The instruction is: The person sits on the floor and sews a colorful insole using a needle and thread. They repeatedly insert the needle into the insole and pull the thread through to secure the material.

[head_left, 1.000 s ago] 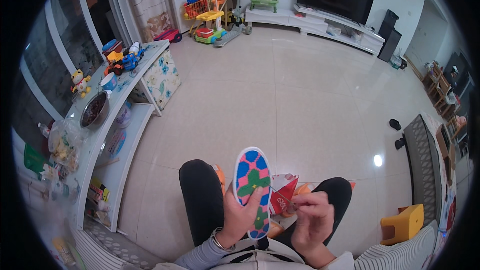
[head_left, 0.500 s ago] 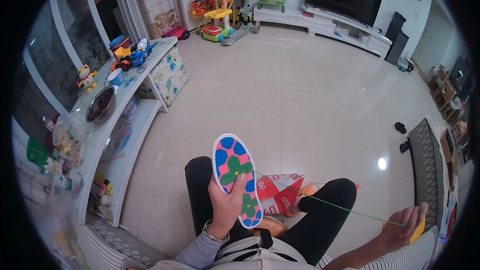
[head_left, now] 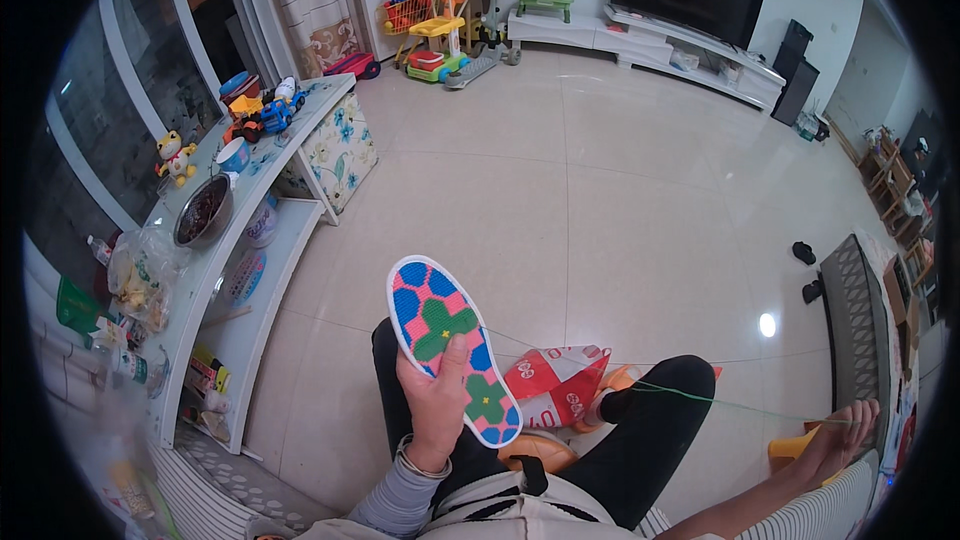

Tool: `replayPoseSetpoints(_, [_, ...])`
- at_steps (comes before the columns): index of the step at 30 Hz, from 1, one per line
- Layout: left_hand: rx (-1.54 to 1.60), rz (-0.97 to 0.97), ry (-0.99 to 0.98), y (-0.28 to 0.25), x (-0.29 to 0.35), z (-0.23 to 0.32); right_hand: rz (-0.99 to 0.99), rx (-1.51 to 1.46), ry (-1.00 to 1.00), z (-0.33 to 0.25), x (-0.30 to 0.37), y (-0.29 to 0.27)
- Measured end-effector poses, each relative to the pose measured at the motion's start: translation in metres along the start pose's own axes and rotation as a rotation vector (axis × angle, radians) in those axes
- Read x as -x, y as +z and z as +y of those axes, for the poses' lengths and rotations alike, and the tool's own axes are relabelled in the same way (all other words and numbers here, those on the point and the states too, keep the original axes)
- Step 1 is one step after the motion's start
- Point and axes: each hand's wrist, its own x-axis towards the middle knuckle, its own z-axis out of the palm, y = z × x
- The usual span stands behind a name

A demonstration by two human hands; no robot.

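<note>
An embroidered insole (head_left: 408, 302) with blue, pink and green patches and a white rim is tilted above my lap. My left hand (head_left: 437, 395) grips its lower left side, thumb lying across the stitched face. From the insole's right edge a thin green thread (head_left: 735, 404) stretches over my right knee. My right hand (head_left: 848, 438), far out to the right, is closed on the thread's other end; whether a needle is in the fingers is too small to see. Close beside that hand is a yellow object (head_left: 790, 448), partly covered by my forearm.
A red and white bag (head_left: 560, 385) lies between my knees, near an orange slipper (head_left: 622, 378). On the left, a white shelf (head_left: 285, 250) carries a metal bowl (head_left: 203, 212) and toys. A grey-sided piece of furniture (head_left: 850, 325) stands at right.
My left hand has shifted the insole left and tilted it further. My right hand has moved outward and up to the right, drawing the green thread along and uncovering more of the yellow object.
</note>
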Motion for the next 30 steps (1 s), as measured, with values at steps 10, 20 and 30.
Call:
replayPoseSetpoints(10, [-0.015,-0.037,-0.005,0.002,0.002,0.004,0.134,0.129,-0.078,-0.018,-0.003,-0.03])
replayPoseSetpoints(20, [0.046,-0.002,-0.002,0.001,0.003,0.004,0.118,0.509,-0.115,-0.02,0.0,-0.04])
replayPoseSetpoints(30, [0.004,-0.056,-0.039,0.0,0.005,0.006,0.409,0.875,-0.304,-0.005,0.003,-0.028])
